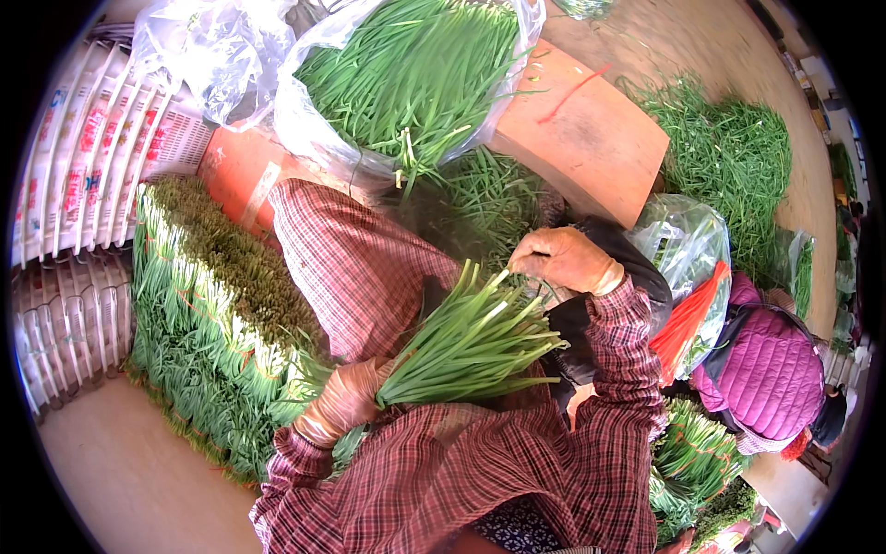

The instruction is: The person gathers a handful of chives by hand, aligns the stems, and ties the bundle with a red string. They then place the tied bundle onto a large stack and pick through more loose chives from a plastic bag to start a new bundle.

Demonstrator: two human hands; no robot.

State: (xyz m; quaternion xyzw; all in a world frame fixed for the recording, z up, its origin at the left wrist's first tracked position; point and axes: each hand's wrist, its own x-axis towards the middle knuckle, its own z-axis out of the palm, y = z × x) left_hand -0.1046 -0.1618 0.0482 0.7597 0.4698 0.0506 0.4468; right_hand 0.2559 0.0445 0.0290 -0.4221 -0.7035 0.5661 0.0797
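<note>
A loose bunch of green chives (466, 346) lies across my lap, its pale cut ends fanned out to the upper right. My left hand (346, 402), in a thin tan glove, is closed around its leafy end. At the pale ends, my right hand (568, 260), gloved too, has its fingertips pinched on the end of one stalk. Beyond my knees a clear plastic bag (318, 138) stands wide, filled with loose chives (415, 78). Loose trimmings (494, 198) lie beneath it.
Tied chive bundles (217, 323) form a tall stack on the left beside white plastic crates (101, 152). An orange board (591, 129) stands ahead right. Red ties (688, 323) hang by a clear bag (683, 231). A person in a purple jacket (766, 374) sits at right, near a heap of greens (715, 166).
</note>
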